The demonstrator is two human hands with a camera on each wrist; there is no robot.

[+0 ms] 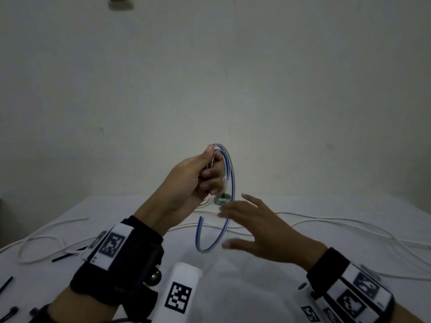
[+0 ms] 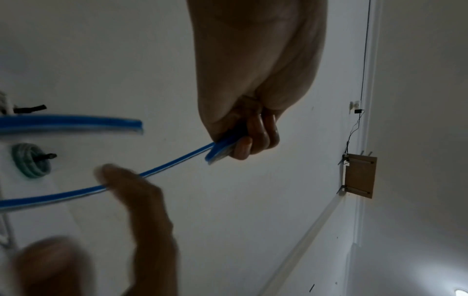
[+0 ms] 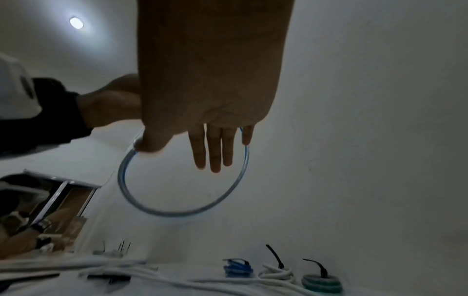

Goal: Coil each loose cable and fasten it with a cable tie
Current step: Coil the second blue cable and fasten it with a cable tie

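The left hand (image 1: 186, 180) is raised above the counter (image 1: 245, 283), its fingers (image 2: 255, 138) curled round the top of the blue cable (image 1: 227, 169), which hangs from the grip in loops with the lowest loop dropping toward six o'clock and a free end rising at seven o'clock of the coil. The right hand (image 1: 263, 229) is at four o'clock of the left, fingers (image 3: 214, 152) straight and spread apart, holding nothing; its fingertips lie against or just beside the hanging loop, and which I cannot tell. On the counter behind the hands sits a green coiled cable (image 1: 222, 198); the right wrist view shows it beside a white coil (image 3: 277, 273) and a blue coil (image 3: 238, 269), each with a black tie. Loose white cables (image 1: 338, 226) trail across the counter, and black cable ties (image 1: 65, 256) lie at eight o'clock.
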